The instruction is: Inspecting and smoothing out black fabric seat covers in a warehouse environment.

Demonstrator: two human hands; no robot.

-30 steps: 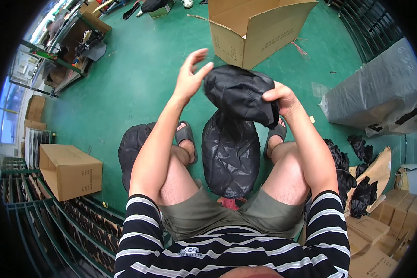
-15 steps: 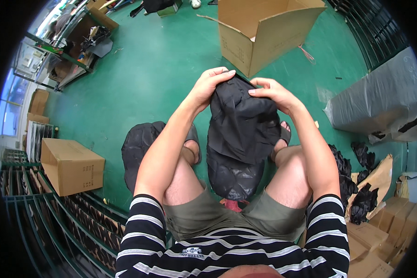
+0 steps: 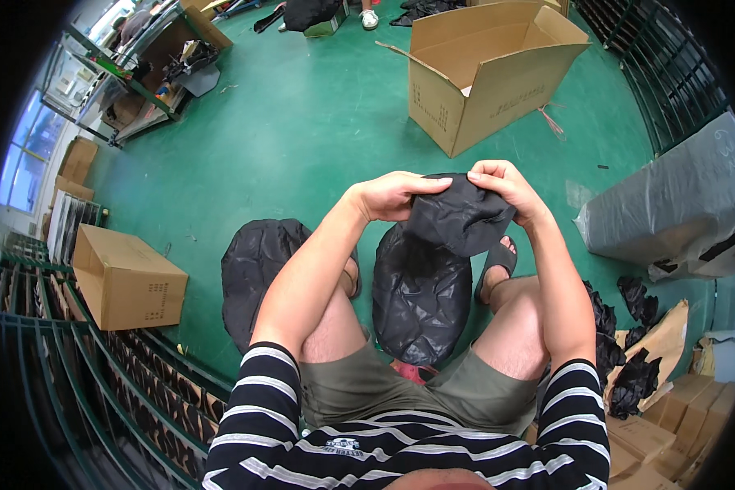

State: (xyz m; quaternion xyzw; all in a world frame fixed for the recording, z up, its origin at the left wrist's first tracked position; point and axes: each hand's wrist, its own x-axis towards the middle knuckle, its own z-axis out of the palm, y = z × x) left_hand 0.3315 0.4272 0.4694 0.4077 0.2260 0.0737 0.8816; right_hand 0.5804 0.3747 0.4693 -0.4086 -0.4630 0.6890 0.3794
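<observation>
Both hands were pinching the crumpled black fabric piece (image 3: 459, 216) at its top edge: left hand (image 3: 392, 196) w/ fingers curled, thumb laid flat across the upper left corner; right hand (image 3: 505, 186) w/ fingertips bunched tight on the upper right corner. Fabric hung just below and between the two grips, long axis running roughly left-right across the knuckles, lower corner drooping toward the knees. Both hands sat about equally close, touching it, out in front over the lap.

Right under it, betw. the legs, stood a big black plastic bag (image 3: 420, 298), bulging, mouth not visible, contents hidden. A second black bag (image 3: 257, 273) lay on the green floor (image 3: 302, 139) beside the left knee.

Farther out: open cardboard box (image 3: 486, 69) ahead, interior looked empty as far as visible; closed carton (image 3: 126, 278) to the left; grey wrapped bundle (image 3: 670, 208) right; loose black scraps (image 3: 629, 343) by the right thigh.
</observation>
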